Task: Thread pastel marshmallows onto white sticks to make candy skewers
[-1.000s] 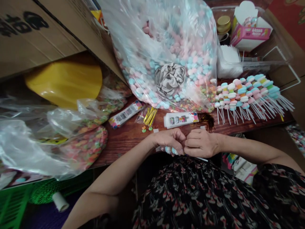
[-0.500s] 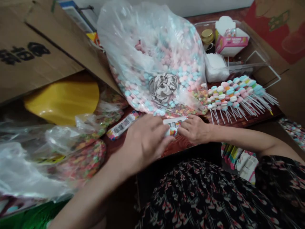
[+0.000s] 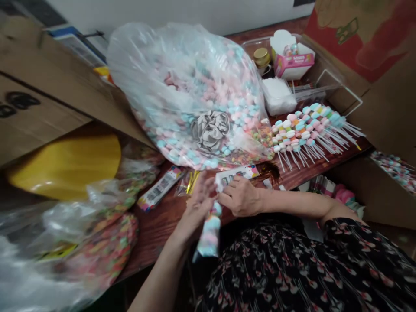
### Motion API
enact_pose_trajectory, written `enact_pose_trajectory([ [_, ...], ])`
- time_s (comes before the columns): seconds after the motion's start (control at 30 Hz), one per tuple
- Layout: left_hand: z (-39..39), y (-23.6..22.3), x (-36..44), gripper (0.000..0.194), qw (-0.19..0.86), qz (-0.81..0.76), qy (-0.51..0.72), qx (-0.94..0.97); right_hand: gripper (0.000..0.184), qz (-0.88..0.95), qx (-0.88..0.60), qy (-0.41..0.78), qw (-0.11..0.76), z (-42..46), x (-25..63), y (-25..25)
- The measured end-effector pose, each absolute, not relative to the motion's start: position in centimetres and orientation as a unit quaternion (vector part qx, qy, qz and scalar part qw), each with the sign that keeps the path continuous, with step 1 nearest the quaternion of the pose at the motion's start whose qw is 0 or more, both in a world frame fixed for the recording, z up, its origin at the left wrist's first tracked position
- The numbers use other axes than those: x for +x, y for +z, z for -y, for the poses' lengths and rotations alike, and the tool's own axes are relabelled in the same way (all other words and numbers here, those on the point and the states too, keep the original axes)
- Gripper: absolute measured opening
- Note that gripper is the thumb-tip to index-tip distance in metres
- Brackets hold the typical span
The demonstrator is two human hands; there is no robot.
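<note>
My right hand (image 3: 241, 197) is closed on the top end of a wrapped marshmallow stick (image 3: 209, 236). Blue, pink and white pieces show through its clear wrapper, which hangs down and toward me. Just left of it, my left hand (image 3: 197, 200) has its fingers apart, slightly blurred, close to the gathered top of the wrapper. Behind my right hand lies a printed white label card (image 3: 249, 172), partly covered by the fingers. Brown-gold twist ties (image 3: 270, 171) lie to its right, and gold strips (image 3: 192, 181) in clear film are behind my left hand.
A big clear bag of marshmallows (image 3: 234, 102) with a grey scrunchie (image 3: 211, 130) fills the middle. Stacked marshmallow sticks (image 3: 302, 130) lie to the right, before a clear plastic bin (image 3: 325, 84). Bags of gummy candy (image 3: 121, 242) and a cardboard box (image 3: 42, 99) stand left.
The view has shifted. My left hand has loosened its curled fingers and spread them. The wrapped marshmallow stick, mostly hidden before, now hangs below my right hand toward my lap.
</note>
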State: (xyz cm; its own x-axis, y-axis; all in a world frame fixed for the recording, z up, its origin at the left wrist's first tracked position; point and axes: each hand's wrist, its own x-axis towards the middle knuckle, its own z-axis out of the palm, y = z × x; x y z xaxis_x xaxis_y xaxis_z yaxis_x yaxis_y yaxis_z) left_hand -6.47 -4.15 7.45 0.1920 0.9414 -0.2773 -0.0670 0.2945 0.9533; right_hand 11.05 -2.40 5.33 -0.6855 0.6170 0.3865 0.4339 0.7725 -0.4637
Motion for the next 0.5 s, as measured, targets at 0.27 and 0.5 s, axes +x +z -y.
enact_pose_trajectory([
  [0.27, 9.8, 3.9, -9.3, 0.023, 0.534, -0.560, 0.306, 0.554, 0.020, 0.885, -0.250, 0.243, 0.308, 3.0, 8.8, 5.9],
  [0.5, 12.3, 3.2, -14.5, 0.014, 0.159, -0.536, 0.301, 0.773, 0.008, 0.525, -0.243, 0.809, 0.106, 7.7, 5.3, 4.4],
])
